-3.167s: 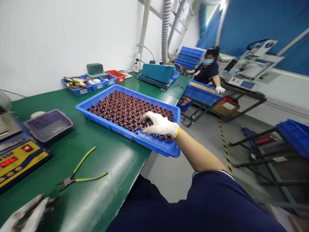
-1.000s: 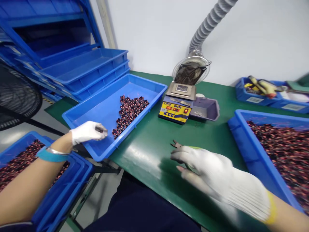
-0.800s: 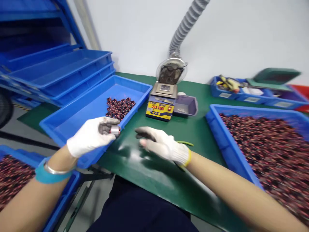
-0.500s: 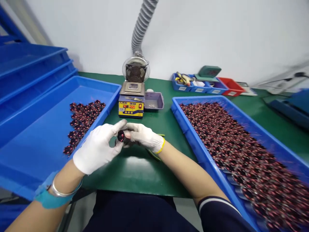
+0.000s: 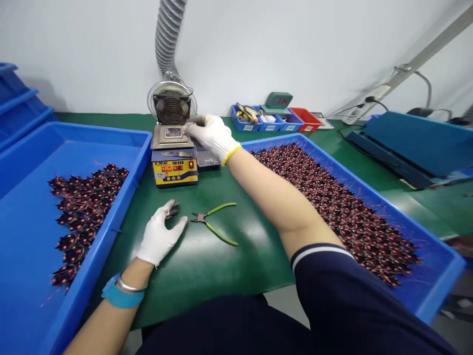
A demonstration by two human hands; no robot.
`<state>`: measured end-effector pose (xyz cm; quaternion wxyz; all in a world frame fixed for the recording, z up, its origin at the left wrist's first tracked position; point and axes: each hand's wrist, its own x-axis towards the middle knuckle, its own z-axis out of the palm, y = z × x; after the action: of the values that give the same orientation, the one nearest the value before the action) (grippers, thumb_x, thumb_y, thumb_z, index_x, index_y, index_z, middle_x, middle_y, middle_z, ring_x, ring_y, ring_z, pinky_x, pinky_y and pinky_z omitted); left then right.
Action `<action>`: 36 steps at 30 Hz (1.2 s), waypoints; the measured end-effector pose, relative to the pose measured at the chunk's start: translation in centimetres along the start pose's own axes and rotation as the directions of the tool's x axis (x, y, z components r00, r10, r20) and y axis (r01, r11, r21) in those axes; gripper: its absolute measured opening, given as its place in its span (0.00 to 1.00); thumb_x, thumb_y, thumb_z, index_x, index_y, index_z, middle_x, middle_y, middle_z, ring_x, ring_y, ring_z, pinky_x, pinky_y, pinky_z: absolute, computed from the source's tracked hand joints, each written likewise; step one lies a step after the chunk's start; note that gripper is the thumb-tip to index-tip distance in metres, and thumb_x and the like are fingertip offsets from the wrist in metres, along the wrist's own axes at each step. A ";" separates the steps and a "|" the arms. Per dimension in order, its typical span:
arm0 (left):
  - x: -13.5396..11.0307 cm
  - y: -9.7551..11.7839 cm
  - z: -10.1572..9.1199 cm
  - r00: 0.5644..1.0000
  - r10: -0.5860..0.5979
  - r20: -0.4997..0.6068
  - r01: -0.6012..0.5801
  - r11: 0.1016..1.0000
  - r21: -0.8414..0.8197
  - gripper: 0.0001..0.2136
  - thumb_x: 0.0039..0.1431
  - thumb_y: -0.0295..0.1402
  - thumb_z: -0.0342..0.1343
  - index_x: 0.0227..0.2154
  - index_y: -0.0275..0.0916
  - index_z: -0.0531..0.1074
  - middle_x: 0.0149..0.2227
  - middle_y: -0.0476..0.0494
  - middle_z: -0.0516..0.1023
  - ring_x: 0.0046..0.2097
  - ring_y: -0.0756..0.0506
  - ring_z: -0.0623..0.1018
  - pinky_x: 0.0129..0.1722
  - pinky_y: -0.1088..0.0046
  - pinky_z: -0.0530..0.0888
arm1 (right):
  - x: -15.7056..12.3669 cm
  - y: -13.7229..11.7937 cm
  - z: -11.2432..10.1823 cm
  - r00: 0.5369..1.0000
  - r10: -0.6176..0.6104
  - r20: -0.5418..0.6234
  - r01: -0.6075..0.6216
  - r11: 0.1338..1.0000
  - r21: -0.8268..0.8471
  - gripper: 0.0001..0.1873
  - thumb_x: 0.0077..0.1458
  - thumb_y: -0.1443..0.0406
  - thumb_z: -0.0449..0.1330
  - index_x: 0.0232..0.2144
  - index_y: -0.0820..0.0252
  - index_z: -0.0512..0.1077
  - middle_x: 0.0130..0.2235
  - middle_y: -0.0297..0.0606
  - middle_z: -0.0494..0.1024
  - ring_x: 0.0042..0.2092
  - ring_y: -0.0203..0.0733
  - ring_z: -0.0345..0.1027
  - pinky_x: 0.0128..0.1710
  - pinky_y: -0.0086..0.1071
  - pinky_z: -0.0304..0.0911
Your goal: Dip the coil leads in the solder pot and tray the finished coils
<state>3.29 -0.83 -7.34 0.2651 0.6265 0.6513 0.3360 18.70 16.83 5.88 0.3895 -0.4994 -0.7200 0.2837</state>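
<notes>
My right hand [image 5: 211, 134] reaches over to the solder pot [image 5: 173, 166], a yellow-fronted unit with red digits. Its gloved fingertips are pinched at the right edge of the pot's top plate, on a small coil that the fingers mostly hide. My left hand [image 5: 161, 235] rests on the green bench in front of the pot, its dirty-tipped fingers apart and holding nothing. Green-handled cutters [image 5: 215, 225] lie just right of that hand.
A blue tray [image 5: 33, 148] at the left holds a patch of dark red coils [image 5: 83, 207]. A fuller blue tray [image 5: 441, 291] lies to the right. A fume fan [image 5: 172, 103] with a hose stands behind the pot, with small bins [image 5: 258, 118] and a blue machine [image 5: 417, 143] further back.
Both hands met over the bench on one coil. My right hand has since carried it up to the solder pot, and my left hand has let go and dropped to the bench.
</notes>
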 end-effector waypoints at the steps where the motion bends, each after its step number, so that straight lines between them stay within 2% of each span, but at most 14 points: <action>1: 0.2 -0.3 -0.2 1.000 -0.016 0.014 0.017 1.000 -0.024 0.28 0.52 0.41 0.55 0.55 0.36 0.61 0.49 0.39 0.74 0.49 0.43 0.75 0.53 0.65 0.69 | 1.2 -0.3 0.0 0.999 -0.038 -0.028 0.036 0.996 -0.076 0.16 0.52 0.57 0.55 0.37 0.62 0.71 0.32 0.35 0.72 0.36 0.36 0.69 0.39 0.32 0.64; 5: 1.0 -0.9 -0.9 0.997 -0.060 0.056 0.063 0.997 -0.054 0.27 0.52 0.42 0.54 0.55 0.37 0.62 0.48 0.40 0.75 0.47 0.44 0.76 0.52 0.66 0.70 | 5.1 -1.1 1.0 0.989 -0.139 -0.057 0.120 0.958 -0.262 0.14 0.52 0.57 0.55 0.34 0.63 0.71 0.33 0.36 0.71 0.40 0.41 0.68 0.42 0.33 0.62; 12: 1.3 -0.6 -1.2 0.993 -0.055 0.106 0.056 0.998 -0.006 0.25 0.52 0.41 0.54 0.52 0.37 0.65 0.48 0.41 0.75 0.48 0.43 0.76 0.53 0.66 0.69 | 8.6 0.1 4.0 0.989 -0.143 -0.025 0.120 0.903 -0.413 0.09 0.50 0.60 0.57 0.32 0.60 0.69 0.35 0.39 0.72 0.40 0.45 0.68 0.42 0.36 0.62; 18: 1.4 -0.6 -1.4 0.991 -0.064 0.117 0.063 0.998 0.004 0.24 0.52 0.41 0.54 0.52 0.37 0.66 0.47 0.42 0.76 0.47 0.44 0.76 0.53 0.66 0.69 | 8.9 1.0 5.2 0.990 -0.141 -0.018 0.119 0.892 -0.437 0.09 0.49 0.61 0.58 0.32 0.59 0.68 0.35 0.40 0.71 0.40 0.45 0.67 0.42 0.36 0.62; 26: 1.4 -0.4 -1.5 0.991 -0.059 0.118 0.060 0.998 -0.006 0.24 0.52 0.42 0.54 0.51 0.38 0.66 0.47 0.42 0.76 0.48 0.43 0.75 0.53 0.66 0.69 | 9.0 1.5 5.7 0.983 -0.185 -0.005 0.164 0.881 -0.443 0.09 0.50 0.61 0.57 0.32 0.62 0.69 0.32 0.39 0.69 0.42 0.48 0.68 0.43 0.40 0.62; 32: 1.4 -0.5 -1.6 0.989 -0.072 0.130 0.072 0.997 0.005 0.23 0.52 0.41 0.54 0.51 0.38 0.66 0.47 0.42 0.76 0.48 0.43 0.75 0.53 0.65 0.69 | 8.9 0.4 4.8 0.993 -0.118 -0.004 0.106 0.904 -0.414 0.09 0.49 0.60 0.59 0.30 0.60 0.69 0.32 0.39 0.70 0.40 0.46 0.68 0.41 0.38 0.62; 36: 1.4 -0.6 -1.5 0.989 -0.070 0.130 0.070 0.998 0.000 0.23 0.52 0.42 0.54 0.51 0.38 0.66 0.47 0.42 0.76 0.48 0.43 0.76 0.53 0.66 0.69 | 8.5 -1.1 3.4 0.997 -0.068 -0.037 0.050 0.929 -0.366 0.08 0.47 0.59 0.60 0.27 0.58 0.69 0.29 0.36 0.72 0.36 0.39 0.66 0.40 0.32 0.62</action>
<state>1.62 0.43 -6.74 0.3203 0.6232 0.6534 0.2866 13.64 24.40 7.33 0.3159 -0.5480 -0.7651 0.1207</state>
